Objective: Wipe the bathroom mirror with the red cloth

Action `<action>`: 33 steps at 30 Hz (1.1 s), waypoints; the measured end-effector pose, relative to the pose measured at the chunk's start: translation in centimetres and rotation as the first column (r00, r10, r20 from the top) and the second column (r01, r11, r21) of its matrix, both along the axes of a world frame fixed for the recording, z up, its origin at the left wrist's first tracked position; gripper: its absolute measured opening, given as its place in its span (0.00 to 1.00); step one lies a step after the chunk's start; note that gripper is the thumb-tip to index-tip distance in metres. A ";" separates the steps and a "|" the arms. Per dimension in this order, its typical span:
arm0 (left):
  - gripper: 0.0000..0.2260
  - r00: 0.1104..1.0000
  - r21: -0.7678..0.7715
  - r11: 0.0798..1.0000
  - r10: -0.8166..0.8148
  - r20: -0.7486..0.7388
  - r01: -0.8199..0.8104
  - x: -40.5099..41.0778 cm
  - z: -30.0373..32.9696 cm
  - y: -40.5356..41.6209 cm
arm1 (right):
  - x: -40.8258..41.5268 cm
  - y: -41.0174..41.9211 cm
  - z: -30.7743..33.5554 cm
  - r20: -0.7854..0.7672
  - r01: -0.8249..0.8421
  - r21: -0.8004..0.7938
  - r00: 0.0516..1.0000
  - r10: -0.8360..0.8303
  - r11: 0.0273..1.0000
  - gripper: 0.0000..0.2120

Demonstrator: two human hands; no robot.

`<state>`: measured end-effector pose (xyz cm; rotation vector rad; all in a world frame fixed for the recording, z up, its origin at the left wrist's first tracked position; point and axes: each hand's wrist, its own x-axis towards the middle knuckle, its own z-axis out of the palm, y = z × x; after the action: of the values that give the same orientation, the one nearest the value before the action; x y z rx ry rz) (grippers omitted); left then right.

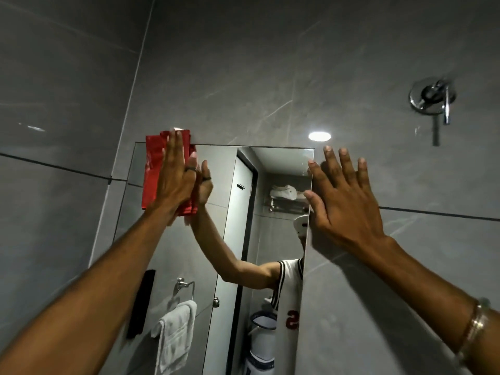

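A tall frameless mirror (216, 239) hangs on the grey tiled wall. My left hand (173, 174) presses a folded red cloth (153, 171) flat against the mirror's top left corner; the cloth's upper edge overlaps the wall tile above the glass. My right hand (343, 196) lies flat with fingers spread on the wall tile at the mirror's right edge, thumb touching the edge, holding nothing. The glass reflects a person's arm, a white jersey and the cloth's back.
A chrome wall valve (433, 100) sticks out at the upper right. A ceiling light's glare (319, 136) shows on the tile above the mirror. The mirror reflects a towel ring with a white towel (177, 331), a door, a shelf and a bucket.
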<state>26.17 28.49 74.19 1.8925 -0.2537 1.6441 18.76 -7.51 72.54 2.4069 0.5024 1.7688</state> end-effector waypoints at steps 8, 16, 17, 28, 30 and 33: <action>0.32 0.977 0.073 0.979 0.196 -0.078 -0.191 0.6 -2.6 3.9 | 0.5 -1.2 -0.3 0.030 -0.068 -0.022 0.997 0.068 0.997 0.35; 0.29 0.986 0.128 0.978 0.165 -0.002 -0.164 0.4 -0.9 -1.3 | 1.2 -1.1 -0.3 0.021 -0.076 0.025 0.997 0.076 0.997 0.33; 0.28 0.985 0.181 0.968 0.174 0.015 -0.174 0.1 -0.3 -3.2 | 1.1 -1.2 -0.2 0.024 -0.073 0.021 0.997 0.072 0.997 0.34; 0.31 0.983 0.240 0.954 0.183 0.019 -0.182 -2.0 -1.6 -26.0 | -1.3 -4.0 -1.8 -0.014 -0.035 0.092 0.999 0.037 0.995 0.35; 0.35 0.982 0.256 0.948 0.184 0.053 -0.191 -1.4 -3.9 -26.3 | -1.5 -4.2 -3.4 -0.036 -0.038 0.072 0.999 0.041 0.997 0.36; 0.37 0.990 0.249 0.960 0.116 0.078 -0.132 -0.7 -10.0 -26.6 | -2.0 -4.4 -6.8 -0.094 -0.043 0.071 0.994 0.050 0.997 0.36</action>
<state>25.45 1.93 64.20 2.0834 -0.3946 1.8304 16.74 -11.95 65.72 2.5569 0.5202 1.7230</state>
